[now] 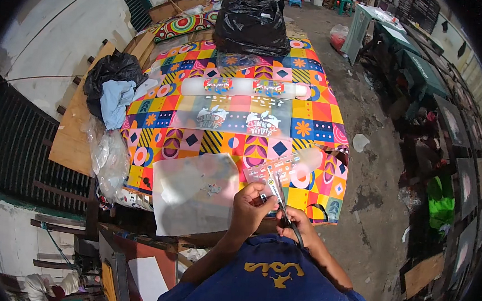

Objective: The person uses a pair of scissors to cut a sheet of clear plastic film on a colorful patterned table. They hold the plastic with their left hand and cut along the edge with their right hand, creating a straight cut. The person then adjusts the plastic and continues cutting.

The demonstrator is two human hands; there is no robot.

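Note:
My left hand [251,210] grips the near edge of a translucent film sheet [303,160] printed with small logos. In my right hand [296,225] is a pair of scissors with black handles [283,214], their blades lying at the film beside my left fingertips. To the left, a whitish translucent sheet [194,193] hangs over the table's near edge, with small cut pieces [211,189] on it. Farther back lies a roll of translucent film [239,87], its unrolled part [235,116] bearing white and coloured prints.
A patterned cloth [191,140] covers the table. A large black plastic bag [252,25] stands at its far end. Another black bag [112,72], a light blue cloth [116,102] and clear plastic [108,158] lie along the left. Green tables [422,73] stand at the right.

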